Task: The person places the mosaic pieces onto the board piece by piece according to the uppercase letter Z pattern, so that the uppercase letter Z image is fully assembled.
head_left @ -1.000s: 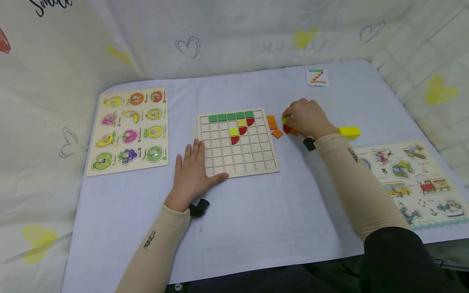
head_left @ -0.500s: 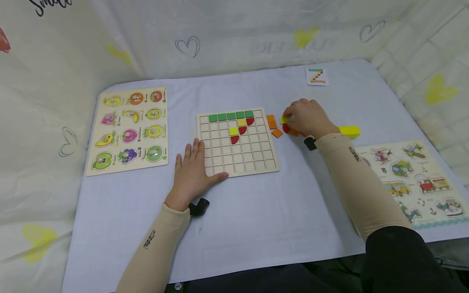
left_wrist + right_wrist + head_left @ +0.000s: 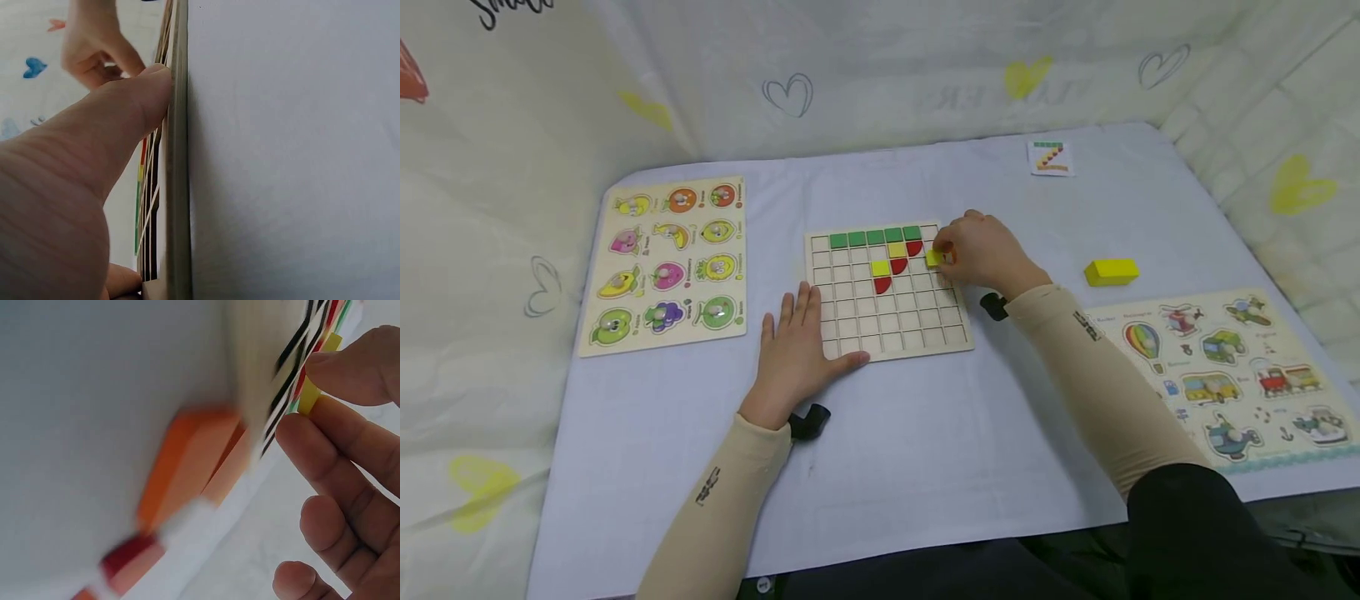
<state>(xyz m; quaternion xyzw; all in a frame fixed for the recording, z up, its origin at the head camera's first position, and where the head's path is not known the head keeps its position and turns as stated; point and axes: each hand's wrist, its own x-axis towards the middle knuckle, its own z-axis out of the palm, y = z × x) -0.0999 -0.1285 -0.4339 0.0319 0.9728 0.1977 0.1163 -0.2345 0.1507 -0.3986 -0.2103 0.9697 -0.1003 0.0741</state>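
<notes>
A wooden grid board (image 3: 925, 321) lies mid-table, with a row of green tiles (image 3: 875, 238) along its far side. Below them, two yellow tiles (image 3: 880, 268) and several rounded red pieces (image 3: 882, 286) step diagonally. My left hand (image 3: 792, 358) rests at the board's near left corner, fingers spread and thumb along the near edge. Over the right side of the board, my right hand (image 3: 987, 252) pinches a yellow tile (image 3: 310, 394) between thumb and fingers. Loose orange pieces (image 3: 187, 465) and a dark red piece (image 3: 132, 561) show beside the board in the right wrist view.
A fruit puzzle board (image 3: 651, 325) lies on the left and a vehicle puzzle board (image 3: 1195, 429) at the right. A yellow block (image 3: 1111, 272) sits above the latter. A small pattern card (image 3: 1050, 158) lies at the back right.
My right hand has lifted the yellow tile from among the loose pieces and carried it left to the board's right side. My left hand stays in place.
</notes>
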